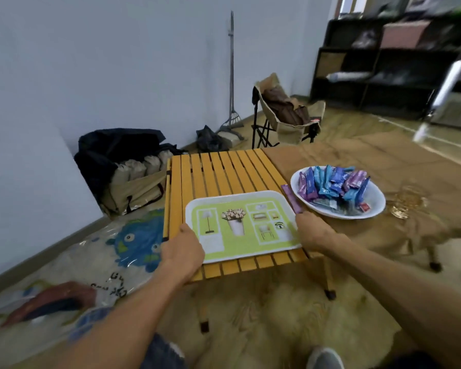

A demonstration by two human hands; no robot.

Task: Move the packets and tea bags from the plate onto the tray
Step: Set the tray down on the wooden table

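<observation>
Purple foil is pinched in the right hand: one purple packet is held by its near end at the right rim of the tray, the packet standing up and away from the fingers toward the plate. The left hand is clamped on the tray's near left corner, thumb on top of the rim, the fingers hidden beneath.

The printed face of the tray is seen to carry nothing; no packet or tea bag has been laid on it. The held packet is judged to be the first of the transfer, so the task is at its very start.

Just beyond the right hand, the white plate is noted on a brown cloth, close beside the tray. A heap of blue and purple packets remains on it, with tea bags lying flatter along its near side. The whole load is still to be moved.

The tray rests on the slatted yellow wooden surface. Nothing is seen between plate and tray to hinder the passage.

Further out, a folding chair, a black shelf unit, a dark bag against the wall, and a printed floor mat to the left are recorded, all well apart from the work.
</observation>
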